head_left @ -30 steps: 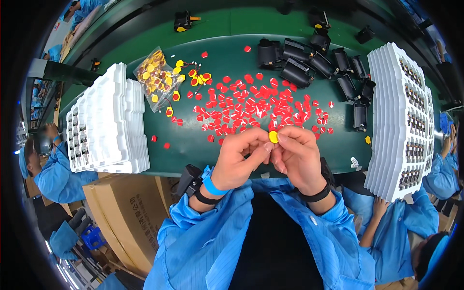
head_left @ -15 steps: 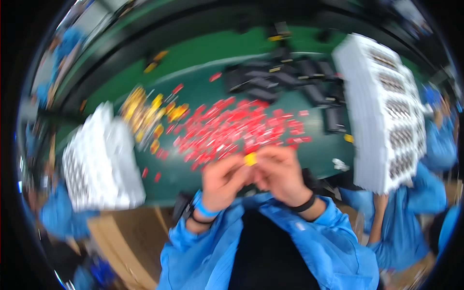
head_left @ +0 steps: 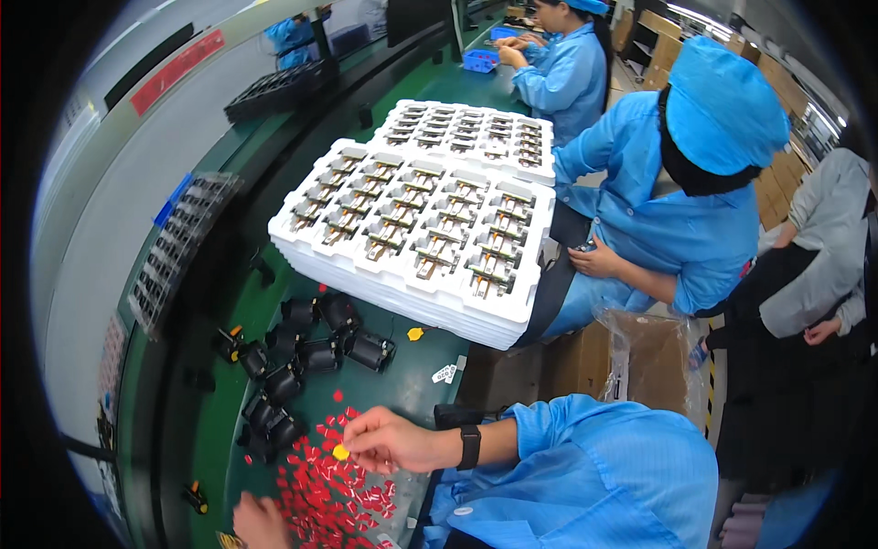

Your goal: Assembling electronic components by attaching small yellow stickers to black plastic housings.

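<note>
My right hand (head_left: 391,441) is closed in a pinch on a small yellow piece (head_left: 341,452), held over the scattered small red pieces (head_left: 315,489) on the green table. A black band circles that wrist. Lower left, my left hand (head_left: 260,522) is blurred and partly cut off by the picture's edge, so its fingers do not show clearly. Beside it, a yellow part (head_left: 229,541) shows at the bottom edge. Beyond the red pieces lies a group of black hollow housings (head_left: 320,355). Another yellow piece (head_left: 416,335) rests alone to their right.
Stacked white foam trays (head_left: 412,215) with rows of small assemblies stand beyond the housings. White labels (head_left: 445,373) lie near the table edge. A co-worker in blue (head_left: 631,210) sits right of the trays, another farther back. Cardboard boxes (head_left: 576,366) stand below the table edge.
The view has swung to the right. My hands, together at the yellow piece before, are now apart; the right keeps a yellow piece, and the left has moved away to the left.
</note>
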`<action>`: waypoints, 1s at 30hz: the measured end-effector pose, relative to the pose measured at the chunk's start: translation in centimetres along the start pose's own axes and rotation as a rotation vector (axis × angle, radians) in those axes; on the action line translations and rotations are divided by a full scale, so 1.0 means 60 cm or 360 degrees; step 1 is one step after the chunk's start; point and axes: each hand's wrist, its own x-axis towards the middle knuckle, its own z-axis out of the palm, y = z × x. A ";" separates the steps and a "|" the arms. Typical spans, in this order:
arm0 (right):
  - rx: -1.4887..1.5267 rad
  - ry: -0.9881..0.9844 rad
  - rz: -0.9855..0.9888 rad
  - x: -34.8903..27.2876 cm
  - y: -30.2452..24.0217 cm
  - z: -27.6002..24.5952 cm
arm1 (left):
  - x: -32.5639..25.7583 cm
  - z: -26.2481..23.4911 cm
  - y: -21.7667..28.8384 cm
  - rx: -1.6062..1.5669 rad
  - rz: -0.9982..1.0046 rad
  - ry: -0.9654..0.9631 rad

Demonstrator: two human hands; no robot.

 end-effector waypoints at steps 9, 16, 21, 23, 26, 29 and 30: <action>-0.0477 0.0197 -0.0330 -0.020 -0.011 -0.069 | 0.146 -0.041 0.053 -0.0237 0.0255 -0.0279; -0.0523 0.0018 -0.0219 -0.011 -0.014 -0.066 | 0.353 -0.005 0.007 -0.0849 -0.0439 0.0485; -0.0569 0.0080 -0.0272 -0.017 -0.007 -0.061 | 0.414 0.057 0.009 -0.1701 -0.0117 -0.0454; -0.0570 0.0123 -0.0293 -0.019 -0.006 -0.057 | 0.396 0.064 0.019 -0.1765 -0.0047 -0.0351; -0.0690 0.0100 -0.0205 -0.022 -0.013 -0.054 | 0.331 0.032 0.049 -0.1861 0.0115 -0.0126; -0.0788 0.0060 -0.0235 -0.016 -0.031 -0.012 | 0.194 -0.076 0.085 -0.2231 0.0202 -0.0356; -0.0797 0.0026 -0.0321 -0.012 -0.038 0.008 | 0.159 -0.084 0.096 -0.2354 0.0239 -0.0453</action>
